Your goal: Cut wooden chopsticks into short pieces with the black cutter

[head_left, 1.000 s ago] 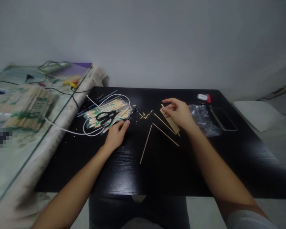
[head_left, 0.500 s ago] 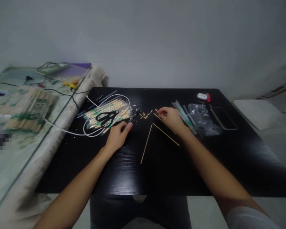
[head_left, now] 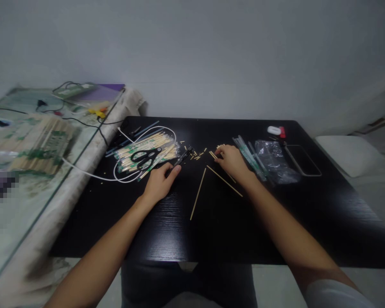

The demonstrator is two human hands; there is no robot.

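Observation:
My left hand [head_left: 160, 182] is closed on a small black cutter [head_left: 181, 158] that points up and right, just right of a pile of wrapped bamboo chopsticks [head_left: 147, 152]. Black scissors [head_left: 143, 158] lie on that pile. My right hand [head_left: 231, 161] rests on the black table [head_left: 211, 231] with its fingers curled over a bamboo stick [head_left: 215, 155] among small cut stick pieces [head_left: 197, 155]. Two longer bare sticks [head_left: 198, 193] [head_left: 225, 181] lie in front of the hands. A bundle of green and clear wrappers [head_left: 248, 156] lies right of my right hand.
A white cable [head_left: 93, 174] loops round the chopstick pile. Crumpled clear plastic [head_left: 274, 161], a dark phone [head_left: 303, 159] and a white and red object [head_left: 276, 130] sit at the right back. A glass-topped surface [head_left: 35, 141] with more chopstick packs stands at the left.
My right hand put down the bundle of sticks it held and moved left and down onto the table by the cut pieces. My left hand lifted the cutter's tip a little to the right.

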